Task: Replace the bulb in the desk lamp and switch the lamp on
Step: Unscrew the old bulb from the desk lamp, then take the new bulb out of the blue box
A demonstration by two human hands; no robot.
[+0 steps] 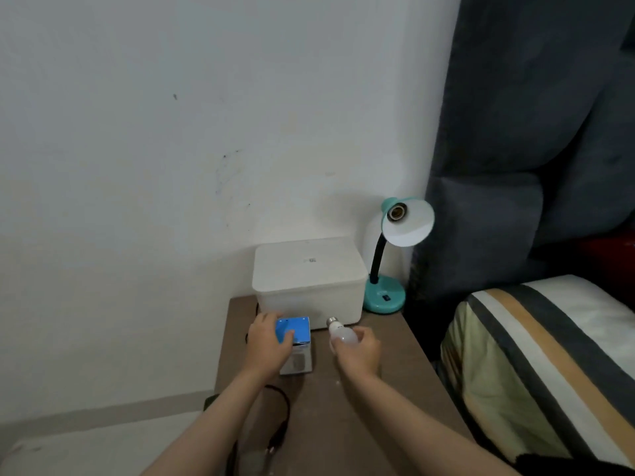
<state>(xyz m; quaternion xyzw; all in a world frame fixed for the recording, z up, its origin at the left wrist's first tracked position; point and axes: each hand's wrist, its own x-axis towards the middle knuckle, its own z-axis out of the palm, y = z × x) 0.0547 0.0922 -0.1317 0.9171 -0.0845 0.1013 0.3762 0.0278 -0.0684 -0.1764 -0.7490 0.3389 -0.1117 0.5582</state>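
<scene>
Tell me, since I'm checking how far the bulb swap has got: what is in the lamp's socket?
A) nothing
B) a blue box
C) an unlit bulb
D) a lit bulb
A: the socket inside the lamp shade shows bare, while the right hand holds the bulb over the table.

We find the lighting dim, soft and even, with a grey cast over the wall [171, 132] at upper left. Shadows are faint. We note no glare. Wide-angle distortion bends the frame edges, and the whole picture is slightly soft, most so at the lower corners.
</scene>
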